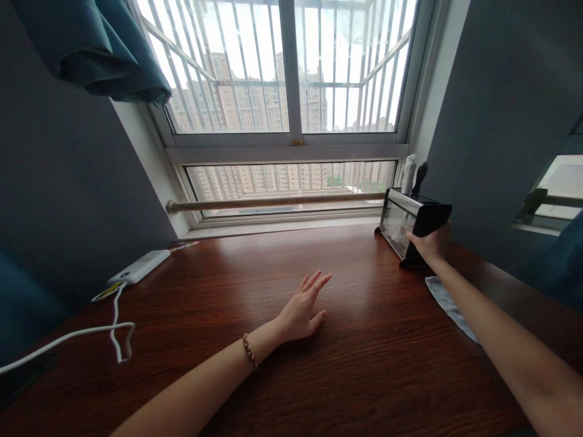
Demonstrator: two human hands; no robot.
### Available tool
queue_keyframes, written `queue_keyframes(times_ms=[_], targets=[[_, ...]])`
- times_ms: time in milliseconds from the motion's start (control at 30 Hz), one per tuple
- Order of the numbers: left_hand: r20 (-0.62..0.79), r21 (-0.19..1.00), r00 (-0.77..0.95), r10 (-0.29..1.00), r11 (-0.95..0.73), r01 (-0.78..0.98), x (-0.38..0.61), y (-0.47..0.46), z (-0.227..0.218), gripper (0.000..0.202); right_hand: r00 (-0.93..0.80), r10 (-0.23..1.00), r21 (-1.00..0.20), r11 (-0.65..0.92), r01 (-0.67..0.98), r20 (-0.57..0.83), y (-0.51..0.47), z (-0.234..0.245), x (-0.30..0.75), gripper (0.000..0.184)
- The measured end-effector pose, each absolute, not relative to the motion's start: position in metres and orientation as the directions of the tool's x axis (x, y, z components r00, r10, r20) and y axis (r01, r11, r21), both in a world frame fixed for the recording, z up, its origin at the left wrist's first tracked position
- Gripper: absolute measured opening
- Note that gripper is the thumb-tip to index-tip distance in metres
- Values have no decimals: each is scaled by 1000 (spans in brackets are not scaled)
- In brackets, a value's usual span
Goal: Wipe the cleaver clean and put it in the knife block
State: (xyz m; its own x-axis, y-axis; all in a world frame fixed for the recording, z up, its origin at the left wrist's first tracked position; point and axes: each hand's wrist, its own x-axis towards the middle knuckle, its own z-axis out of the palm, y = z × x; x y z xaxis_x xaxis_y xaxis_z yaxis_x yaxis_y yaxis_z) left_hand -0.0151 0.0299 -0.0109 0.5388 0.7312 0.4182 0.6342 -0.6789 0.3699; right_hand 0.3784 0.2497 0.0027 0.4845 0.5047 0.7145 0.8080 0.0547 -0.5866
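Note:
On the right of the table, my right hand [432, 246] grips the near end of a black knife holder [421, 221] with clear sides. A black handle [419, 178] and a white handle [409, 174] stick up from its top. The holder stands upright on dark feet; some of my fingers are hidden behind it. A folded grey cloth [449, 306] lies partly beneath my right forearm. My left hand [298, 312] is open over the middle of the brown wooden table [218, 364], fingers stretched out, holding nothing. Whether its palm touches the wood I cannot tell.
A white power strip [139, 267] with a white cable [68, 332] lies at the left edge. Behind the table are a wooden rail [277, 203] and a barred window [291, 142]. A blue curtain [98, 54] hangs at upper left. Grey walls flank both sides.

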Motion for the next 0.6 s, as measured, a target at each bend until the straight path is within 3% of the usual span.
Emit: queue_keyframes(times_ms=[433,533,600], targets=[[437,357,545,716,-694,625,-14,30,-13,78,376,518,-531,190,826,769,211,13,360,122],[472,350,536,700,-707,614,-15,32,-17,67,46,537,-306,406,861,842,159,13,297,102],[506,352,526,684,-720,598,-18,33,-18,59,-278,562,-160,606,779,779,117,7,244,80]])
